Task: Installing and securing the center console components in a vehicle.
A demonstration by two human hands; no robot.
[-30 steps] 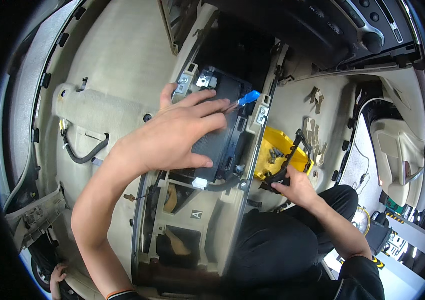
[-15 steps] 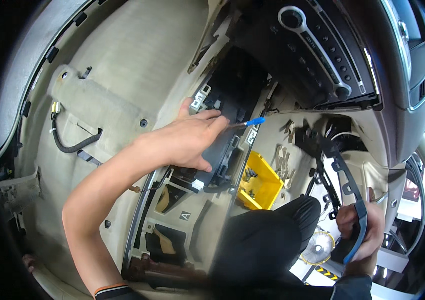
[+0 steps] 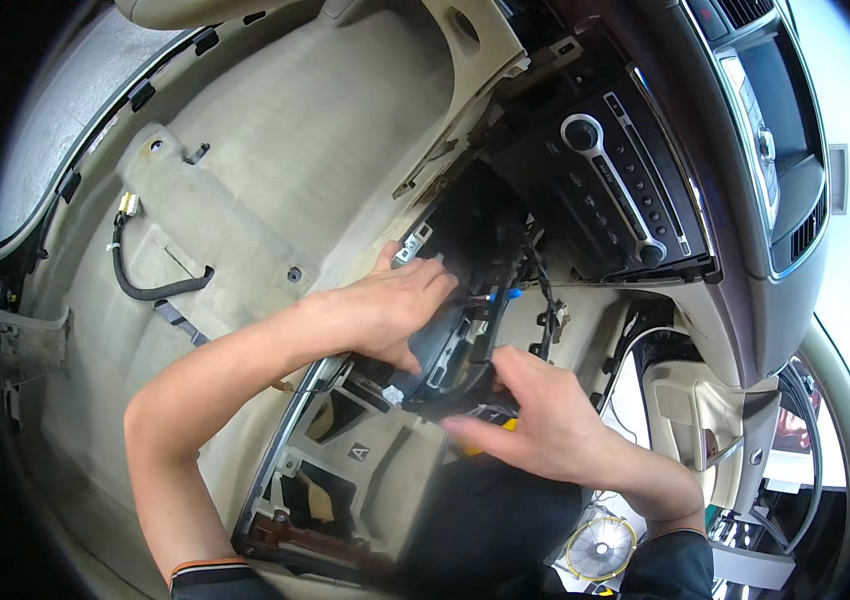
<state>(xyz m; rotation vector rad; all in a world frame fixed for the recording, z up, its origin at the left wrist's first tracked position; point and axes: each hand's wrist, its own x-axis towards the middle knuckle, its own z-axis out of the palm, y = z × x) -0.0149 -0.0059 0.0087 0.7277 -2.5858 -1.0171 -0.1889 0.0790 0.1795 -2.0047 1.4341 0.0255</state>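
My left hand rests over the black centre console section, its thumb apart from the fingers. From between those fingers sticks out a thin-shafted tool with a blue end, its other end hidden under the hand. On the console's right side, my right hand grips a long black trim frame with clips along its edge. This strip lies along the console, blurred and partly covered by the fingers. A small white connector shows below my left thumb.
A beige carpeted floor with a black wiring harness lies left. The dashboard's radio panel stands at the upper right. The yellow bin barely shows behind my right hand. A round fan is beyond the door opening.
My right hand has brought the black trim frame leftward from the door side onto the console. My left hand stays there, with the blue-ended tool. The view has shifted, and the yellow bin is mostly hidden.
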